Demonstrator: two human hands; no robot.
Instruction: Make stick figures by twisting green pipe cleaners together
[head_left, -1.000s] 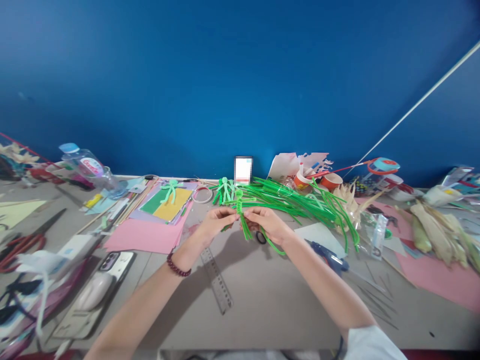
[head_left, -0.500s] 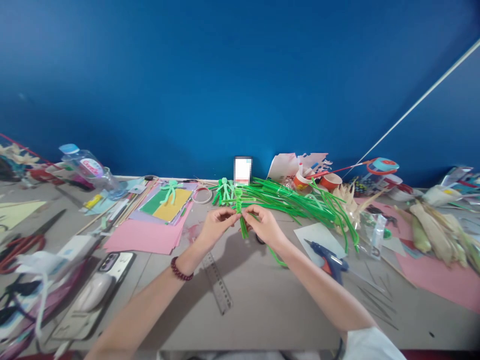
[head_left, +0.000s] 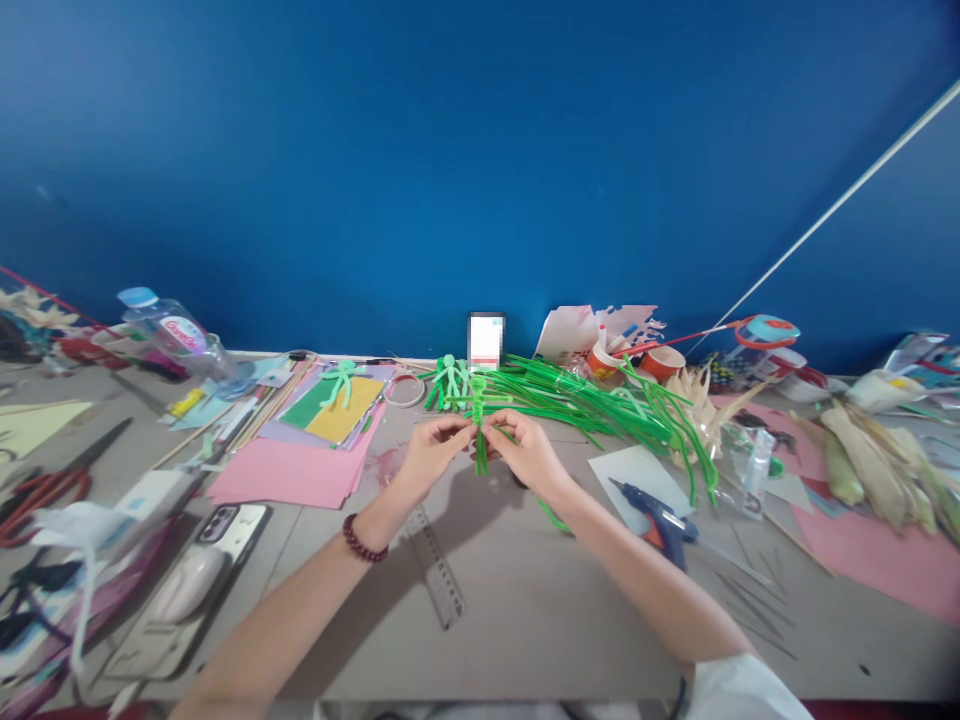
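Observation:
Between my two hands stands a small green pipe-cleaner figure point(head_left: 478, 398), with thin arms out to the sides and several stems hanging down below the fingers. My left hand point(head_left: 437, 450) pinches its middle from the left, a dark bead bracelet on the wrist. From the right, my right hand point(head_left: 527, 452) pinches the same spot with thumb and fingertips. Just behind are more pale green figures point(head_left: 451, 382) and a long spread of green pipe cleaners point(head_left: 615, 400). Another light green figure point(head_left: 340, 384) lies on coloured sheets to the left.
A metal ruler point(head_left: 436, 570) lies between my forearms. At right are a blue glue gun point(head_left: 660, 520), paper cups point(head_left: 602, 362) and corn husks point(head_left: 881, 465). Pink paper point(head_left: 289, 473), a phone point(head_left: 232, 530), scissors point(head_left: 60, 485) and a bottle point(head_left: 176, 330) are at left.
The held figure has turned slightly, so its hanging stems are more upright and its arms show on both sides. Both hands keep their pinch in nearly the same place.

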